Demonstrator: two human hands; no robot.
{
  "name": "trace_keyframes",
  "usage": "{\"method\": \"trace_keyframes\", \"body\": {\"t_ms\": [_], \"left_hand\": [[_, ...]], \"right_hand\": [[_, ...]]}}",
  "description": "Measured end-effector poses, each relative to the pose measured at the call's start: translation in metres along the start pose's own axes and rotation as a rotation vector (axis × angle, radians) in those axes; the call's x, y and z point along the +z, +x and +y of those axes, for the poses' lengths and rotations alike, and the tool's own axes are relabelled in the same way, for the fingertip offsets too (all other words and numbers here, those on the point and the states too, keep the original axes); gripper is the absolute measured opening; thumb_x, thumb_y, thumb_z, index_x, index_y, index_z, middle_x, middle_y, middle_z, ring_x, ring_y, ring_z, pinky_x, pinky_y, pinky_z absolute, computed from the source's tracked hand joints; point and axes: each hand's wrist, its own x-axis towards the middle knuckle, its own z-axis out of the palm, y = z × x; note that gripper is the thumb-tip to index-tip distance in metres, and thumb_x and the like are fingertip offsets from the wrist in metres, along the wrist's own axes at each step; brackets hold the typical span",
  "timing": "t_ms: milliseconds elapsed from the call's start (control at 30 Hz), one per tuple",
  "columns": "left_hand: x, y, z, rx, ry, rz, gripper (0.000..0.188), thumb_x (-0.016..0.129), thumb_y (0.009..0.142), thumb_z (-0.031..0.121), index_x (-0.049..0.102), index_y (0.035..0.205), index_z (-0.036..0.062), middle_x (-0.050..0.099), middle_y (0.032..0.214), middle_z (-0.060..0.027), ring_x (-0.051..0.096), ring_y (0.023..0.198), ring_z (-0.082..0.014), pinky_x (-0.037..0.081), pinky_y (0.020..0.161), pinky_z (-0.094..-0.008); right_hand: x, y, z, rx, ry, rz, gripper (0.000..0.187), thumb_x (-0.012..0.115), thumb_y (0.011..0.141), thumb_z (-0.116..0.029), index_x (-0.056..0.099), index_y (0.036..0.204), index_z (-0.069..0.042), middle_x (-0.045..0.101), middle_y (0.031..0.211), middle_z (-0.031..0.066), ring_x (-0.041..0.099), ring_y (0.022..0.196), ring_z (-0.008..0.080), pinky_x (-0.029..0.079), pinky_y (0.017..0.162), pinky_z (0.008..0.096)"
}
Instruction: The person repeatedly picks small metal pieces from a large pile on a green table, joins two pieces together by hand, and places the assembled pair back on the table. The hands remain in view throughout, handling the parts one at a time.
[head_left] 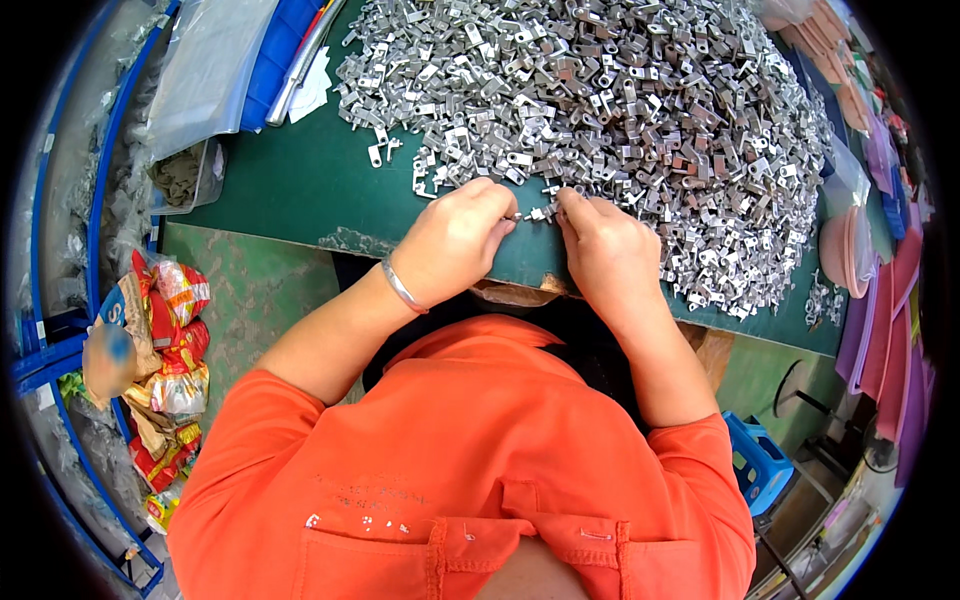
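Observation:
Near the front edge of the green table (270, 190), my left hand (455, 240) is closed, thumb and forefinger pinching a small metal part (515, 216). A finger's width away, my right hand (615, 250) is also closed. At its fingertips shows another small silvery metal part (540, 212), partly hidden by the thumb and finger. Both hands face each other, just in front of a large heap of small metal brackets (600, 100) with holes and tabs. Several loose brackets (378, 152) lie apart from the heap at its left.
A blue bin (268, 75) and a clear plastic box (195, 180) stand at the left, by blue-framed shelving (100, 150). Colourful bags (175, 330) lie below. At the right are a pink round container (845, 250), pink and purple sheets (890, 320) and a blue stool (755, 465).

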Motion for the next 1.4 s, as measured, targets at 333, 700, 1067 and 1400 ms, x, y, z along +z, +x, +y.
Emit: {"method": "trace_keyframes", "body": {"t_ms": [333, 700, 1067, 1400], "left_hand": [[-0.006, -0.007, -0.004, -0.106, -0.042, 0.059, 0.012, 0.068, 0.081, -0.001, 0.064, 0.092, 0.0002, 0.061, 0.080, -0.0107, 0.060, 0.066, -0.0207, 0.049, 0.061, -0.0296], [-0.005, -0.006, 0.000, -0.475, -0.874, 0.140, 0.015, 0.071, 0.086, 0.010, 0.058, 0.084, 0.0029, 0.057, 0.079, -0.0001, 0.053, 0.067, -0.0094, 0.044, 0.057, -0.0226], [-0.006, -0.006, -0.001, -0.771, -1.168, -0.007, 0.006, 0.059, 0.092, 0.009, 0.058, 0.090, 0.0034, 0.056, 0.074, -0.0040, 0.048, 0.060, -0.0095, 0.037, 0.047, -0.0206], [-0.004, -0.023, -0.010, -0.958, -2.072, 0.017, 0.024, 0.048, 0.090, 0.020, 0.059, 0.098, 0.0007, 0.058, 0.091, -0.0135, 0.055, 0.073, -0.0178, 0.046, 0.051, -0.0243]], "right_hand": [[-0.008, -0.004, 0.011, 0.296, 1.094, -0.116, 0.013, 0.053, 0.095, -0.014, 0.059, 0.099, -0.002, 0.060, 0.070, 0.0061, 0.053, 0.051, 0.0117, 0.041, 0.044, 0.0262], [-0.010, 0.015, 0.003, 0.356, 1.236, -0.114, 0.011, 0.067, 0.088, -0.010, 0.065, 0.084, 0.000, 0.065, 0.074, 0.0044, 0.058, 0.060, 0.0093, 0.043, 0.050, 0.0230], [0.007, -0.003, 0.009, 0.041, 0.412, 0.026, 0.011, 0.068, 0.084, -0.012, 0.066, 0.089, -0.002, 0.062, 0.078, 0.0129, 0.062, 0.066, 0.0292, 0.051, 0.057, 0.0368], [-0.020, -0.006, 0.022, 0.591, 1.314, -0.169, 0.008, 0.065, 0.087, -0.007, 0.067, 0.091, -0.001, 0.066, 0.086, 0.0107, 0.060, 0.064, 0.0151, 0.041, 0.047, 0.0238]]}}
